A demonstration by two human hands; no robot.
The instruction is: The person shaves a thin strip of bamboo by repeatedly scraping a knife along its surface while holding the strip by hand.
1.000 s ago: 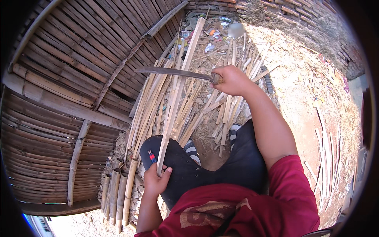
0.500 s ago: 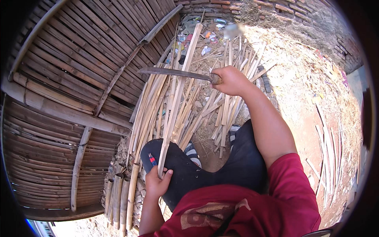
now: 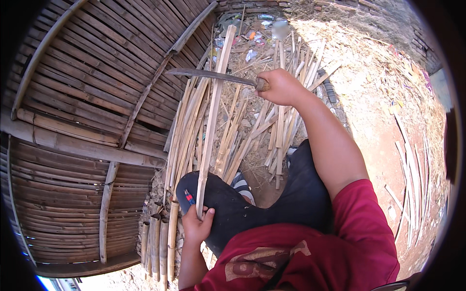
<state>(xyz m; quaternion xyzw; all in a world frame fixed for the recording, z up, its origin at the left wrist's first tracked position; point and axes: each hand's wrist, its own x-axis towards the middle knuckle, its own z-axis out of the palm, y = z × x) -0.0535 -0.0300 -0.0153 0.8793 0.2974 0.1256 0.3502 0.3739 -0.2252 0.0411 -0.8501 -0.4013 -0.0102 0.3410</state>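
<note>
My left hand (image 3: pixel 198 225) is closed round the near end of a long split bamboo strip (image 3: pixel 211 119), low by my left thigh. The strip slants up and away over my knee, its far end near the litter by the wall. In my right hand (image 3: pixel 281 87) is the wooden handle of a machete (image 3: pixel 208 74), held out ahead with the arm stretched. The long, dark, slightly curved blade points left and lies across the upper part of the strip. Whether its edge touches the strip, I cannot tell. Red and dark pen-like items (image 3: pixel 189 196) show at my left thigh, beside the left hand.
Many split bamboo strips (image 3: pixel 281 126) lie on the ground ahead. A slatted bamboo wall (image 3: pixel 87 97) stands close at left, with upright bamboo poles (image 3: pixel 164 247) near its foot. More thin strips (image 3: pixel 412 189) lie at right. Litter (image 3: pixel 257 39) and a brick wall (image 3: pixel 335 7) are farther off.
The machete blade has moved a little farther up along the strip, toward its far end. The strip's far end has shifted slightly left in the picture. Both hands keep their hold.
</note>
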